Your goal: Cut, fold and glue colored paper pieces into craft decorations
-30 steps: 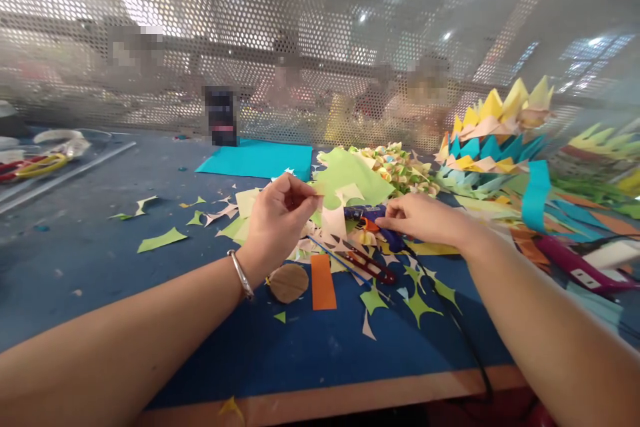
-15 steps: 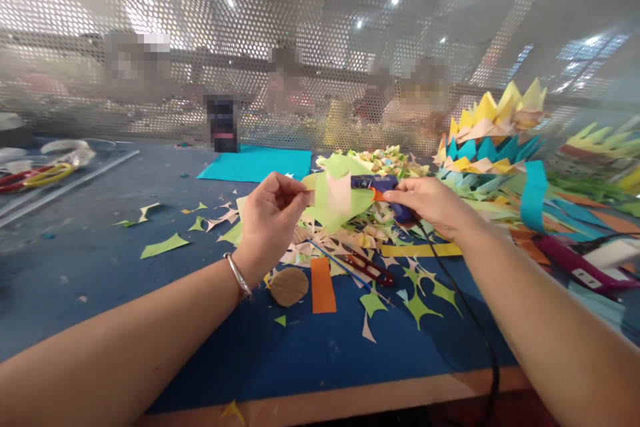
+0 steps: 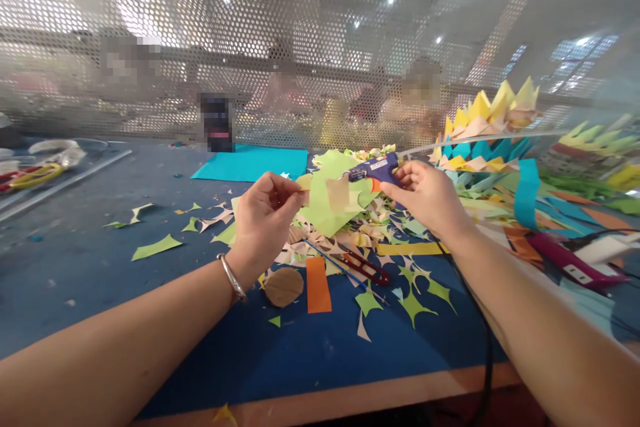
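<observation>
My left hand [image 3: 267,217] pinches the left edge of a light green paper piece [image 3: 320,203] with a small pale patch on it. In my right hand [image 3: 425,197] is a dark blue glue gun [image 3: 377,167], a clear stick rising from its back toward the right. Its metal tip points left, close to the pale patch; whether it touches the paper I cannot tell. Beneath both hands lies a heap of green, cream and yellow paper scraps [image 3: 360,237].
A wooden disc [image 3: 284,288], an orange strip [image 3: 319,285] and dark red snips [image 3: 367,267] lie in front. Behind is a turquoise sheet [image 3: 255,163]. Spiky paper crowns [image 3: 483,140] and a purple power strip [image 3: 570,260] are at right, scissors [image 3: 37,177] at far left.
My right hand has turned and its fingers have shifted on the glue gun, which now tilts up to the right with its stick showing. The pale patch looks darker, and the view has shifted slightly.
</observation>
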### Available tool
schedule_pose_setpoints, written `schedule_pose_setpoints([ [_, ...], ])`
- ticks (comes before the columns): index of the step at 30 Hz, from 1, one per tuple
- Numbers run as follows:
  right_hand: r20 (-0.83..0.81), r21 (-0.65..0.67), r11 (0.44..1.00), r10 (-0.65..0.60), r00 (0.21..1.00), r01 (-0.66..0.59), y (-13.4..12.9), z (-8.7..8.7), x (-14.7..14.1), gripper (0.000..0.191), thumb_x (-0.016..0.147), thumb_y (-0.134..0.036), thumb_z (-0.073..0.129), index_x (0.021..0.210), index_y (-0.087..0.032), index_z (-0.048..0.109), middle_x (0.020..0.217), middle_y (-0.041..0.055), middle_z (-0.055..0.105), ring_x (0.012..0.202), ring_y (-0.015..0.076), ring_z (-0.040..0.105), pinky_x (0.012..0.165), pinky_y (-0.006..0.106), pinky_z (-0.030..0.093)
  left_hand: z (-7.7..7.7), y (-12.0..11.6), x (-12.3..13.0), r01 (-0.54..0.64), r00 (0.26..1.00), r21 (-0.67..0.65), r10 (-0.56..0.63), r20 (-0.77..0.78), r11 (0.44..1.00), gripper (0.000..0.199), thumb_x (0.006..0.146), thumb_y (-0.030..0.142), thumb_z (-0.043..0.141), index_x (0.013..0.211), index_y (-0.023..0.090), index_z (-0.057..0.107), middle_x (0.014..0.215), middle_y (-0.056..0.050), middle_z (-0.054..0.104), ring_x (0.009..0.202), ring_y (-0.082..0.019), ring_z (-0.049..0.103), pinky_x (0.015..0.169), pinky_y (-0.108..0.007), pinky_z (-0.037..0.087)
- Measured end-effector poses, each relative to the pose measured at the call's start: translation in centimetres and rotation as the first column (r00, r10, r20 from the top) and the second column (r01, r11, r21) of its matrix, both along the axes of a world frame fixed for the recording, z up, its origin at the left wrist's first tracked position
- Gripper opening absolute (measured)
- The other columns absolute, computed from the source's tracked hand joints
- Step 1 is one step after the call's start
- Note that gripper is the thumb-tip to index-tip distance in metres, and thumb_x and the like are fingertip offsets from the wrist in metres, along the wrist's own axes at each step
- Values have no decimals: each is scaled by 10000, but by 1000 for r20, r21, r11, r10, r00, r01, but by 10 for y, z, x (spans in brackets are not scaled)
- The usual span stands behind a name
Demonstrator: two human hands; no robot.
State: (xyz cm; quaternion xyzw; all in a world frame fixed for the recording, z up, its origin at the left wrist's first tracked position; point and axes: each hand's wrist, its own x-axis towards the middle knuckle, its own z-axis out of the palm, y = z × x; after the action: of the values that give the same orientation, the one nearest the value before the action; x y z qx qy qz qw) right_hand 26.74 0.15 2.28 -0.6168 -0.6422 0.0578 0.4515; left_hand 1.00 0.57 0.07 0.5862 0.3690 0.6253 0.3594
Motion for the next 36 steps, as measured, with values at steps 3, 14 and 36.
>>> schedule_pose_setpoints([
  [3,-51,110,994,21,998,-16,0,0,-4,286,727,-378,729,826,-207,523,747,19,620,630,163,593,610,317,494,1,-2,1,2,1000,-5,-2,-14,1000,139,738,222,731,746,195,594,704,-9,653,648,-137,610,597,-264,483],
  [14,-335,113,991,101,937,-67,-9,8,-19,273,715,-413,727,810,-191,601,767,41,663,634,166,592,585,306,480,3,-7,2,21,1000,-19,-22,-14,1000,117,739,184,722,750,181,605,690,-2,646,634,-121,597,592,-247,473],
  [36,-206,-146,983,82,975,-114,-20,9,-32,335,686,-468,707,571,-195,552,518,-15,495,511,130,425,493,280,344,2,-7,4,59,997,-32,-57,56,998,134,730,201,740,756,187,609,705,2,655,673,-129,620,656,-260,511],
])
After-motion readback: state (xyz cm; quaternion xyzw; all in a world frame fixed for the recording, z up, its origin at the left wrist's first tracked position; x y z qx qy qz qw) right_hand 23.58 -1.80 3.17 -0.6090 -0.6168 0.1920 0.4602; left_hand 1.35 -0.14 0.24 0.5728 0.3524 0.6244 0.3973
